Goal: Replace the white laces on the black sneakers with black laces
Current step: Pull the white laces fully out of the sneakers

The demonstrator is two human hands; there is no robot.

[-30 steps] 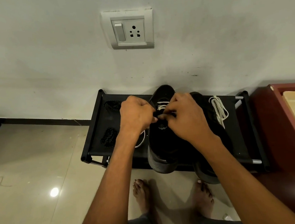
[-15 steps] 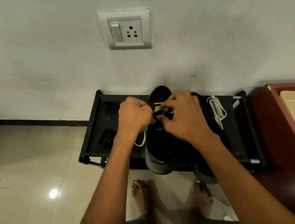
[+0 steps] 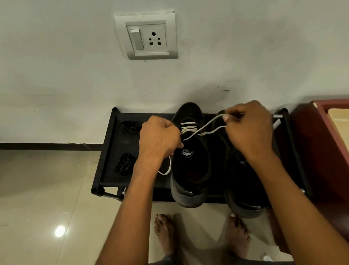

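I'm mid-unlacing the left sneaker (image 3: pixel 189 152) on the shoe rack (image 3: pixel 108 159): right hand (image 3: pixel 250 130) pinches the white lace (image 3: pixel 202 128), left hand (image 3: pixel 159 136) is curled at the eyelets; next, I'd guess, free the lower rows.

Both forearms extend forward, wrists level. Left hand (image 3: pixel 159 136) is clenched, knuckles up, fingers curled under. Right hand (image 3: pixel 250 127) is raised slightly, thumb and fingertips pinched together.
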